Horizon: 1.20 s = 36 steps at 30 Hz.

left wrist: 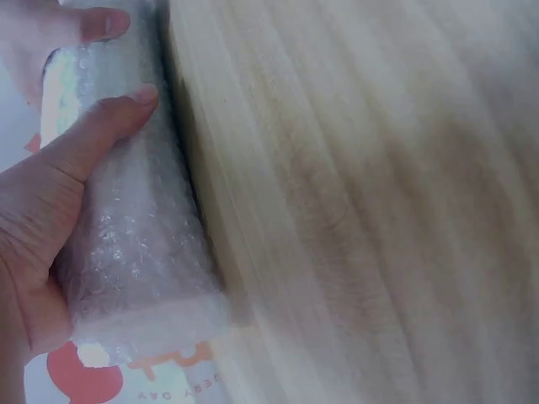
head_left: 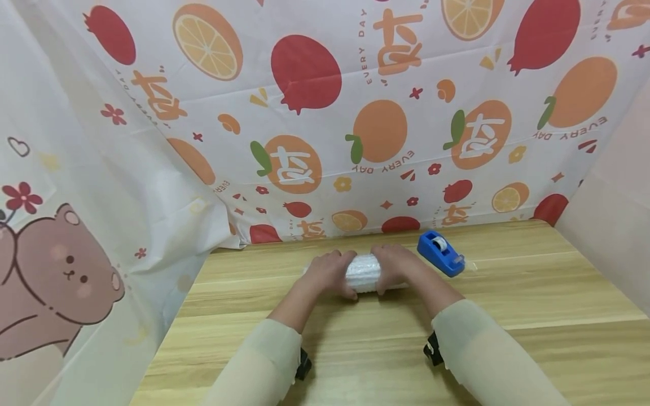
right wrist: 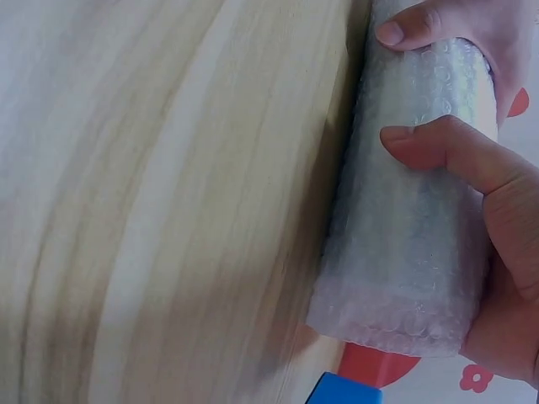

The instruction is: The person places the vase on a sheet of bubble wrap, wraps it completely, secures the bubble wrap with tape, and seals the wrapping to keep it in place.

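Observation:
A roll of clear bubble wrap (head_left: 363,273) lies sideways near the back of the wooden table. My left hand (head_left: 331,273) grips its left part from above, the thumb (left wrist: 109,126) on the near side and the other fingers over the far side. Close beside it, my right hand (head_left: 393,266) grips the right part the same way, its thumb (right wrist: 438,147) across the wrap. Both wrist views show the layered bubbles and the ends of the roll (right wrist: 396,324) reaching past the hands. What may lie inside the roll is hidden.
A blue tape dispenser (head_left: 440,254) with a roll of clear tape stands just right of the right hand. Behind the wooden table (head_left: 244,316) hangs a fruit-printed sheet (head_left: 325,129); a white curtain (head_left: 127,186) with a bear print borders the left side.

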### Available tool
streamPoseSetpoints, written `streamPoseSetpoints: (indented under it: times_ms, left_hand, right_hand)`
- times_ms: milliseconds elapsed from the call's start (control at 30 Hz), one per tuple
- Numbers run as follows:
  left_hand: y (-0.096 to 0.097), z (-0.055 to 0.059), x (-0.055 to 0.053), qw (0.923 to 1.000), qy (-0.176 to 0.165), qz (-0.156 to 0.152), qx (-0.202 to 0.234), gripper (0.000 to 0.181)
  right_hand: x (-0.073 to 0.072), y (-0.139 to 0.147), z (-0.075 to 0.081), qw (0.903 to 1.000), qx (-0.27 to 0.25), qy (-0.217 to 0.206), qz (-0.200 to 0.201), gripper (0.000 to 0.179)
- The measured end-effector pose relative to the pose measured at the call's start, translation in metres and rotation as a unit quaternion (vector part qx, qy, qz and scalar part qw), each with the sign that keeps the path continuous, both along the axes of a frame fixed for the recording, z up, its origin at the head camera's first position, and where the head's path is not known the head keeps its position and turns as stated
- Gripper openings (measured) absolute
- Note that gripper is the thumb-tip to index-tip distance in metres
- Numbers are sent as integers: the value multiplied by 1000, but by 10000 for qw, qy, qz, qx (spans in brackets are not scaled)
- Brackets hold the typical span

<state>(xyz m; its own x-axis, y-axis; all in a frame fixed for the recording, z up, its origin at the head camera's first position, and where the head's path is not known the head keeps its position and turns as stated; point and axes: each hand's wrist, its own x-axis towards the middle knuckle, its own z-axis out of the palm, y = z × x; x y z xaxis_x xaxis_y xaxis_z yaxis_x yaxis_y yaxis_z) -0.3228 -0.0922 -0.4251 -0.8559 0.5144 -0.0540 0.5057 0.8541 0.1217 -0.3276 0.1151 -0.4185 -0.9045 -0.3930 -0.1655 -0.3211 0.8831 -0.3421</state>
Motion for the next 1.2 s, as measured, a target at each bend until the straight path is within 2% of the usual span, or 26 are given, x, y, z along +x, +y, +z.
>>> streamPoseSetpoints:
  times_ms: [100,333,533,700,900,1067,1200]
  left_hand:
    - [2,1,-4,10000,-69,-24,-38,89]
    - [4,2,-13,9993,-370,-41,-5,87]
    - [3,5,-22,9961,-870,103,101,84]
    - [5,11,-30,9923,-1207,19,269,77]
    - [2,15,-35,9876,-1518,50,399,72]
    - [-1,16,-34,9871,-1535,96,456,73]
    - [-3,14,-29,9917,-1229,63,360,82]
  right_hand:
    - [-1,1,0,9999,108,66,6,86]
    - [9,-4,-4,9932,854,786,37,99]
    - [18,-12,-8,9899,759,1145,336,105]
    - [15,-13,-12,9858,855,1433,194,108]
    - [10,-15,-16,9818,745,1730,233,96]
    - [8,-19,-17,9802,785,1812,144,91]
    - [6,-21,-18,9820,800,1708,134,90]
